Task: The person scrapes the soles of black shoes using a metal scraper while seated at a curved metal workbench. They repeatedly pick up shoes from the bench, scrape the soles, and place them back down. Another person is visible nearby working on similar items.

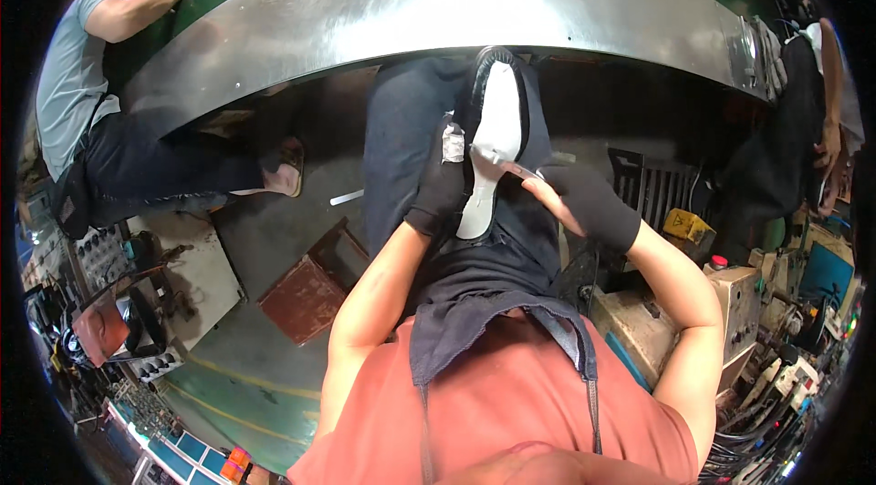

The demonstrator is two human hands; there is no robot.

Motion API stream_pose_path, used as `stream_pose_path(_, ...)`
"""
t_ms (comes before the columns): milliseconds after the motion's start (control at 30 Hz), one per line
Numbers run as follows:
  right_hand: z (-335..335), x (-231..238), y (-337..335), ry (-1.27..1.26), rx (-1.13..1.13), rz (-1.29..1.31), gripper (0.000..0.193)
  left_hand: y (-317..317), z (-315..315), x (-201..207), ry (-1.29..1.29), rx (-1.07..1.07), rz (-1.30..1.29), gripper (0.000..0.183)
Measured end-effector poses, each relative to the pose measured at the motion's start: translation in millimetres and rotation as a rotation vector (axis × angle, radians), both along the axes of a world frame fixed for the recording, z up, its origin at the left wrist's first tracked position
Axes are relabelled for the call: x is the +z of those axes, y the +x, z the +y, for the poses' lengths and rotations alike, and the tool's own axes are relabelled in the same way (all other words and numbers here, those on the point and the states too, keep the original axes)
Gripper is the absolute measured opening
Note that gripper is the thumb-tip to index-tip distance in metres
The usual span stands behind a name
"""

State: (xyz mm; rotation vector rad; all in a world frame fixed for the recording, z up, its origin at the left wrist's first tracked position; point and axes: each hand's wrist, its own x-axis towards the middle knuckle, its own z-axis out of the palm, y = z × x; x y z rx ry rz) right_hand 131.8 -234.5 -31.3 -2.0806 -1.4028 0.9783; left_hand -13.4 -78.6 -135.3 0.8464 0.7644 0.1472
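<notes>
A black shoe (497, 111) lies across my lap with its pale, white underside turned up and its toe pointing at the metal bench. My left hand (444, 170), in a dark glove with white tape around one finger, is closed on the shoe's left side. Its other fingers are hidden behind the shoe. In my right hand (589, 202), wearing a dark glove with bare fingertips, is a slim grey hand tool (513, 167). The tool's pale head touches or hovers just over the middle of the underside. Its exact kind cannot be made out.
A curved metal bench edge (411, 6) runs in front of my knees. At the far left a person (78, 83) leans on the green surface. A brown stool (306, 298) stands on the floor at left; a yellow box (686, 228) and a beige machine (730, 307) are at right.
</notes>
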Motion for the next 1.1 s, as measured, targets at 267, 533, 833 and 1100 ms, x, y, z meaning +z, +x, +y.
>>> stream_pose_path(267,21.8,16.5,-15.1,0.263,-0.107,-0.027,0.028,-9.9,-0.5,-65.5,0.441,-0.012,0.003,0.048)
stream_pose_path(533,42.5,75.5,-24.4,0.305,0.222,-0.172,0.034,10.8,6.8,3.9,1.051,-0.038,0.059,0.059)
stream_pose_path(833,35.4,38.7,-20.9,0.122,0.301,-0.47,0.044,-14.1,20.8,-4.1,0.759,-0.272,-0.197,0.111)
stream_pose_path(1100,26.4,30.7,-13.1,0.172,0.258,-0.554,0.042,-16.2,26.0,-13.8,0.828,-0.342,-0.219,0.118)
